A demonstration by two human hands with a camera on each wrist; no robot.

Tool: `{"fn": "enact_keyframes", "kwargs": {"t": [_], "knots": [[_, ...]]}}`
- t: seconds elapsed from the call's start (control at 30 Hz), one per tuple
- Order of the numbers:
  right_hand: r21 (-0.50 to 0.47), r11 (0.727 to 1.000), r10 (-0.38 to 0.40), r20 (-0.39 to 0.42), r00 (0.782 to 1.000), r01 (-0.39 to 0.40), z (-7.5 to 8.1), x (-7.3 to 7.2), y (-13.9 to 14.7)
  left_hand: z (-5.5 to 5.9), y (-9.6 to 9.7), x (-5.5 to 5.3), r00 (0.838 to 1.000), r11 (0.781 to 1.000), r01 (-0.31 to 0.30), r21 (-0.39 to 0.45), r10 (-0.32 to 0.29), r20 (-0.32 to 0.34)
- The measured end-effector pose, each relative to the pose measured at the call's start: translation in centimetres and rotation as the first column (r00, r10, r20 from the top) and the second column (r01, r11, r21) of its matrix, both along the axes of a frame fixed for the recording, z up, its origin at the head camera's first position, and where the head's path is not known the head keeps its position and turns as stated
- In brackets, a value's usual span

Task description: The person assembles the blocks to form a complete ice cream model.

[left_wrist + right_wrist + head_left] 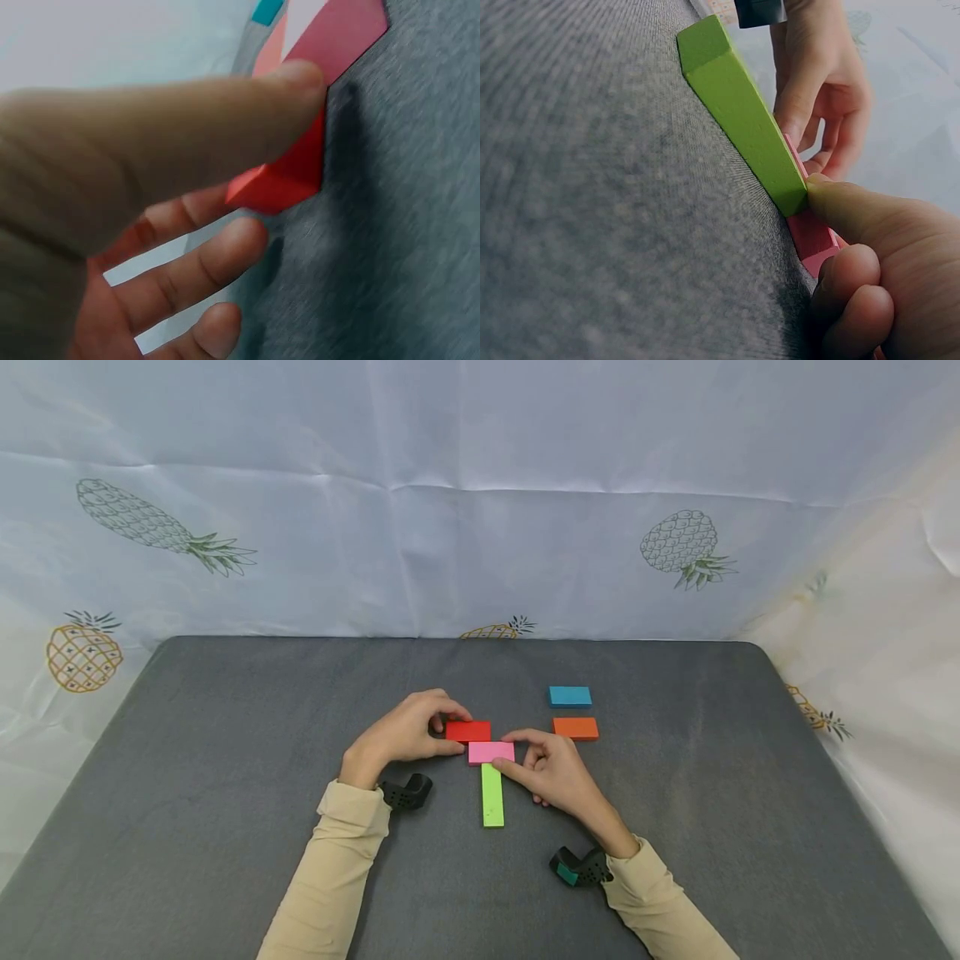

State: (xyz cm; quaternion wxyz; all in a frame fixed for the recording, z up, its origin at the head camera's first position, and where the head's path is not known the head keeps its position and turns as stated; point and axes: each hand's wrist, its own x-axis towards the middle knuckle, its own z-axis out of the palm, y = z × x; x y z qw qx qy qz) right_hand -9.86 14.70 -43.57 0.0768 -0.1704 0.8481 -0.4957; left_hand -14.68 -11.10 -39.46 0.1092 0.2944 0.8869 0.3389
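Note:
On the grey table, a red block (471,728) lies flat with a pink block (486,753) directly in front of it, shifted a little right. My left hand (411,730) pinches the red block, thumb on its near side and a finger at its far side; the thumb covers part of the red block (298,169) in the left wrist view. With thumb and index finger, my right hand (553,770) pinches the pink block near its right end. A lime green block (492,797) runs lengthwise toward me from the pink block (810,238), their ends meeting.
Right of the far hand area lie an orange block (575,729) and, behind it, a blue block (569,697). The grey table (187,760) ends at a pale curtain (420,552) printed with pineapples. Each wrist carries a black camera mount.

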Motion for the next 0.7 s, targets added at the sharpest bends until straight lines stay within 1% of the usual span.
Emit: {"fn": "enact_keyframes", "kwargs": {"t": [0.3,0.7], "knots": [[0.005,1.0,-0.006,0.008,1.0,0.006,0.1,-0.1,0.0,0.4,-1.4,-0.1,1.0,1.0,-0.004,0.012,0.004,0.001],[0.005,1.0,-0.02,0.027,0.999,0.019,0.3,-0.1,0.0,0.5,-1.7,-0.3,1.0,1.0,0.018,0.007,-0.018,0.006]]}}
